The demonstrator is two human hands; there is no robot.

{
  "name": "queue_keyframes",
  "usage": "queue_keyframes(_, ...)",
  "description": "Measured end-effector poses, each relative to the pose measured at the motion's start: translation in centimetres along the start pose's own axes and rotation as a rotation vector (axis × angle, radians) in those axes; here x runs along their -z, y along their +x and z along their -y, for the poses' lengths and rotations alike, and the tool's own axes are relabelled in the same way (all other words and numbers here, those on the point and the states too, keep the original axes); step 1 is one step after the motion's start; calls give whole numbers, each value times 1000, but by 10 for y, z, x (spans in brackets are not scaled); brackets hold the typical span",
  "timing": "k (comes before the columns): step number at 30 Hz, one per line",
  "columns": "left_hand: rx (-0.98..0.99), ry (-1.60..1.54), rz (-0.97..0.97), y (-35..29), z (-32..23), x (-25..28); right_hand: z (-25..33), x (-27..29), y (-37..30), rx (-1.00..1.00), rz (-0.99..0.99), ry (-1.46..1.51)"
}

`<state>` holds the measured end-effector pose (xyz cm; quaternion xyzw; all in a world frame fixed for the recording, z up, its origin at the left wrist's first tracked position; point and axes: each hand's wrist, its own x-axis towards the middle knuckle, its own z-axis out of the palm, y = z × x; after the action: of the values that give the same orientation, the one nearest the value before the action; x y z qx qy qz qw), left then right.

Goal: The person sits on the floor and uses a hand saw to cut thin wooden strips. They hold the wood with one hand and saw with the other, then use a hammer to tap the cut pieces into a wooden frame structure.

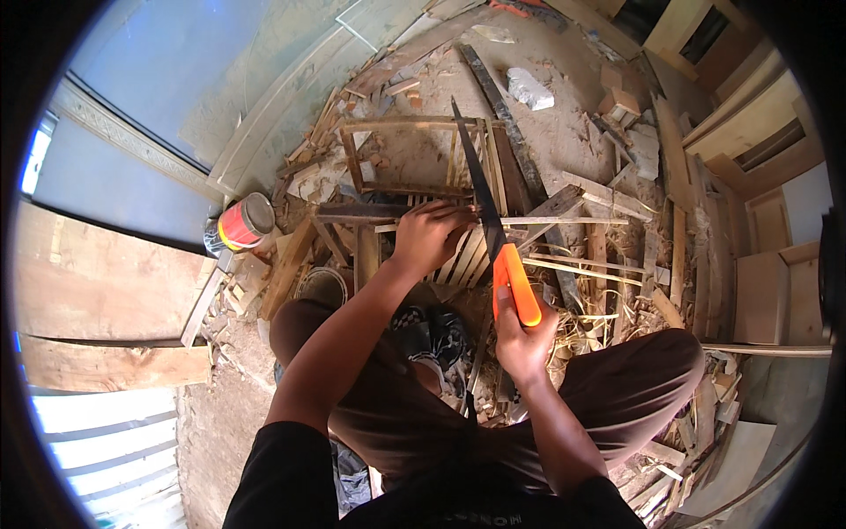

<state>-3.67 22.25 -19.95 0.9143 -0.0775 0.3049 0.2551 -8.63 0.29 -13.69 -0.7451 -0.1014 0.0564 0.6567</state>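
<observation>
My right hand (526, 337) is closed round the orange handle of a handsaw (483, 181). Its long dark blade points away from me, its tip at the far end. The blade crosses a thin wooden strip (573, 220) just right of my left hand (430, 236). My left hand's fingers curl over the strip, pressing it against a dark wooden bar (357, 213). Under the strip, pale slats (460, 257) run in a row. Whether the teeth have cut into the wood is too small to tell.
An open wooden frame (410, 125) stands beyond my hands. A red and black paint can (245, 222) is at left. A dark beam (502, 115), a white block (530, 88) and offcuts lie on the dirt floor. Wooden panels (758, 123) lean at right.
</observation>
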Motion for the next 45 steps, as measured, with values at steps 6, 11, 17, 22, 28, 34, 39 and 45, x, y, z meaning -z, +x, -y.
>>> queue_keyframes(6,15,-9,-6,0,-1,-1,-2,-9,5,51,-63,-27)
queue_keyframes(11,18,-13,3,2,0,0,-2,-12,11,65,-76,-9)
queue_keyframes(17,4,-10,-12,1,1,0,-4,-17,13,92,-85,-46)
queue_keyframes(22,-49,13,34,1,2,4,-21,-11,3,147,-46,-162)
queue_keyframes(28,-22,38,5,4,5,-2,-32,43,-130,-8,-33,-283)
queue_keyframes(34,32,11,14,2,-2,-3,-27,76,-157,-84,-95,-109)
queue_keyframes(39,-29,45,-20,-3,-5,-3,-16,38,-97,-45,-110,-3)
queue_keyframes(45,-49,31,14,-8,-2,-4,-12,33,-98,-3,-46,-77)
